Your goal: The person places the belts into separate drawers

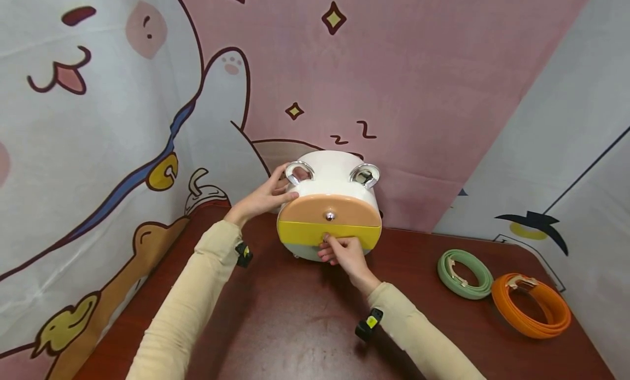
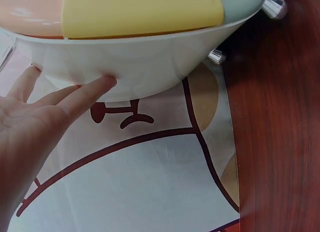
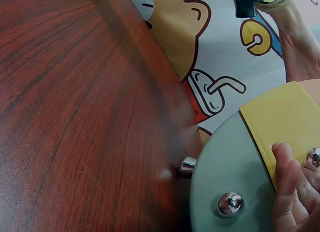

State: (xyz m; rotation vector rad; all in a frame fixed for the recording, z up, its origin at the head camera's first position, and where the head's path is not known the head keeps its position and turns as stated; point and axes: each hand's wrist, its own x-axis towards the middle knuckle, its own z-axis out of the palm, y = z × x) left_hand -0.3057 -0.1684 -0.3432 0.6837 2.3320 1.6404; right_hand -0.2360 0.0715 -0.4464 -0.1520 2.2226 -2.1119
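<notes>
A small white rounded cabinet (image 1: 337, 169) stands against the back cloth, with two silver ear-like rings on top. Its front has a peach drawer (image 1: 302, 209), a yellow drawer (image 1: 300, 233) and a grey-green drawer (image 3: 225, 162), with round silver knobs. My left hand (image 1: 268, 197) rests on the cabinet's left side, fingers extended against the white wall. Thumb and fingertips of my right hand (image 1: 348, 254) pinch the knob (image 3: 313, 159) of the yellow drawer. That drawer's front stands slightly proud of its neighbours. The right thumb is hidden in the right wrist view.
On the right of the dark red-brown table (image 1: 295, 325) lie a coiled green belt (image 1: 484, 279) and a coiled orange belt (image 1: 558, 309), side by side. A printed cartoon cloth (image 1: 418, 95) hangs behind and left of the cabinet, which stands on short silver feet (image 3: 188, 167).
</notes>
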